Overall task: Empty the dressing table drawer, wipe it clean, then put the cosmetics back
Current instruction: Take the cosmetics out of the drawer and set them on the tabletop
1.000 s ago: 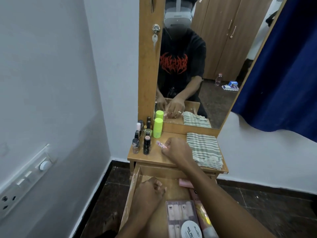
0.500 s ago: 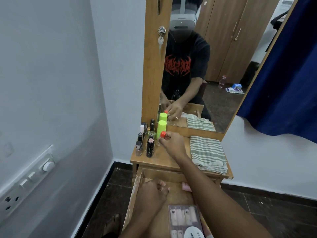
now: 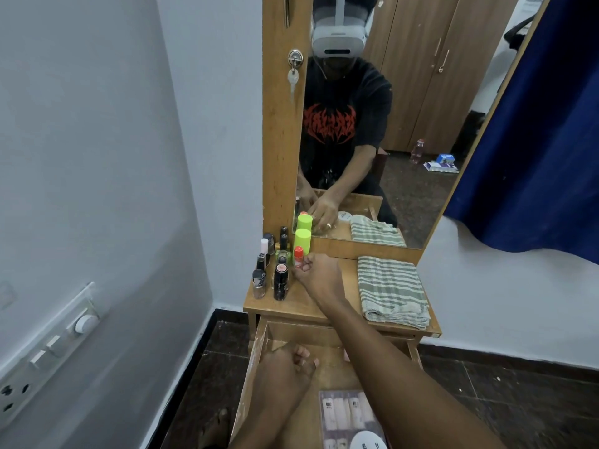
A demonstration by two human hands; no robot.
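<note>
Right hand [image 3: 319, 273] gripping orange-capped tube [image 3: 298, 256] beside crowded bottles [image 3: 280, 280]; left hand [image 3: 285, 371] curled, contents unclear. Risk: knuckles toppling bottles.

Right hand [image 3: 319, 273] outstretched, grip pinched closed; left hand [image 3: 285, 367] loosely curled, low.

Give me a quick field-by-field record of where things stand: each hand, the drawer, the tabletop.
right hand: over the tabletop, fingers closed on the orange-capped tube, upright beside the other bottles
left hand: inside the open drawer, fingers curled; what it grips, if anything, is hidden
drawer: pulled out, not yet empty; a clear box of small bottles lies at its near end
tabletop: cluster of nail polish bottles at left, lime-green bottle by the mirror
striped cloth: folded at right, untouched
stage: emptying
</note>
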